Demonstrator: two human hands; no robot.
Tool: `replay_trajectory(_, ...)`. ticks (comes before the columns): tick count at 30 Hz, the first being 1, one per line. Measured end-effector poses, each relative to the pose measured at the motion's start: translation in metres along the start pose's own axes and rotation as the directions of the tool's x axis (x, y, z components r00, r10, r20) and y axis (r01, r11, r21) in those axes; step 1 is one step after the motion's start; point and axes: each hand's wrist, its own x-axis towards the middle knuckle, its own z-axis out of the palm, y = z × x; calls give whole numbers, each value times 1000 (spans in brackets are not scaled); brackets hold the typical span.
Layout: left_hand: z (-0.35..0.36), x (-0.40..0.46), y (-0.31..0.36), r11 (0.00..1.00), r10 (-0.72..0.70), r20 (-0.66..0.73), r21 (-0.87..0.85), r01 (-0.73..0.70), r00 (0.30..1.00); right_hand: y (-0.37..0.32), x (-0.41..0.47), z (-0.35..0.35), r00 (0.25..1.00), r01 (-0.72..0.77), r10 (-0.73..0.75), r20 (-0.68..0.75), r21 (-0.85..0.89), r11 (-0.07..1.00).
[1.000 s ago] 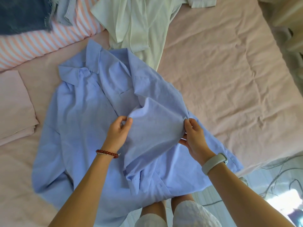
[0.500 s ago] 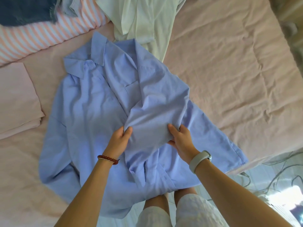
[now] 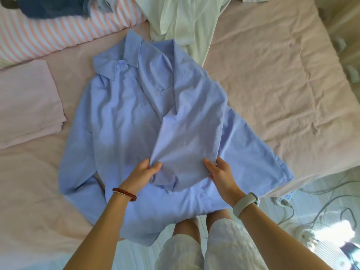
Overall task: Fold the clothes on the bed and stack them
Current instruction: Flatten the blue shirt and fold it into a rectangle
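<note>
A light blue collared shirt (image 3: 120,121) lies spread on the pink bed (image 3: 282,98), collar toward the pillows. Its right sleeve (image 3: 187,145) is folded across the chest. My left hand (image 3: 144,172) pinches the sleeve end's left corner, thumb on top. At the right corner my right hand (image 3: 220,172) grips the cuff edge. A pale green garment (image 3: 181,18) lies unfolded beyond the collar. On the left of the bed sits a folded pink piece (image 3: 27,106).
A pink-and-white striped pillow (image 3: 58,34) lies at the back left with dark denim (image 3: 52,6) on it. The bed's edge runs past my knees; cables and a power strip (image 3: 288,197) lie on the floor at the right.
Both hands have drawn the sleeve end down toward me and lowered it onto the shirt's front. The sleeve now lies flatter and longer across the body.
</note>
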Motion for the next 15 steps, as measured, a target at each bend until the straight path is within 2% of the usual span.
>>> replay_trajectory(3,-2,-10,-9,993,110,-59,-34,-112,992,-3,-18,5,988,143,-146,-52,-56,988)
replay_trajectory(5,-4,-15,-11,987,77,-77,-138,-87,994,-6,-26,10,988,150,-149,-38,23,988)
replay_trajectory(7,-9,-16,-15,945,-51,36,-320,60,998,-3,-31,14,1000,28,-28,1,117,993)
replay_trajectory(9,-13,-20,-25,896,-159,182,-385,219,970,5,-32,17,981,-164,149,122,123,979)
replay_trajectory(10,-14,-23,-33,896,-196,212,-357,263,957,12,-31,19,961,-228,211,180,79,971)
replay_trajectory(12,-15,-29,-51,938,-213,195,-235,256,957,27,-29,24,953,-244,242,182,-9,970)
replay_trajectory(15,-15,-38,-66,992,-118,6,50,117,993,38,-30,33,995,-97,100,17,-144,985)
